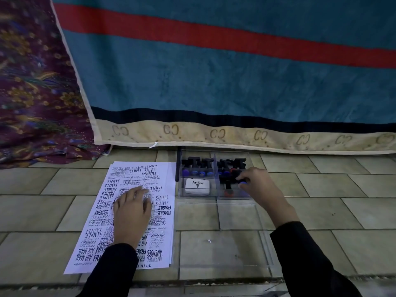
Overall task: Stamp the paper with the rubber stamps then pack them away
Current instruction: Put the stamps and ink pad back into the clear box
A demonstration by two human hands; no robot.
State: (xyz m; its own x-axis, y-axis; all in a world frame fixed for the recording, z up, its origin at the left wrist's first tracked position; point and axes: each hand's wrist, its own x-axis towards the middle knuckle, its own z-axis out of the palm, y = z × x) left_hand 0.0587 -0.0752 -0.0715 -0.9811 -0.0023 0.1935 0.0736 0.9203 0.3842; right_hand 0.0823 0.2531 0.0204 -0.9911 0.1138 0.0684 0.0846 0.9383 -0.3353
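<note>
Down on the tiled floor (pixel 321 211), head view: pressing flat on the paper (pixel 159 221) with the left hand (pixel 131 211), fingers straight and slightly spread, gripping nothing, most likely pinning the sheet against sliding or lifting. As for the paper: lying just left of the box (pixel 216 181), long axis running away from the body and leaning a little rightward at the far end, carrying dense black prints over nearly its whole face.

Reaching with the right hand (pixel 260 186) into the right compartment of the box, fingers curling round a stamp (pixel 230 180) and pinching near its blue knob. Sitting low in that compartment, just beyond a red-knobbed stamp (pixel 229 192); touching the bottom or hovering, cannot tell. Pointing, seemingly, knob rightward into the hand and black base toward the divider, long axis running roughly left to right; judging loosely, with fingers hiding part of it. Lifting out or setting back, impossible to tell.

Lining the far wall: other stamps (pixel 199 166), blue knobs toward the body, probably for quick picking. Resting in the near left compartment: ink pad (pixel 197 186), closed. Lying on the floor just in front of the box: clear lid (pixel 235 243), off, leaving the box open for reaching.
</note>
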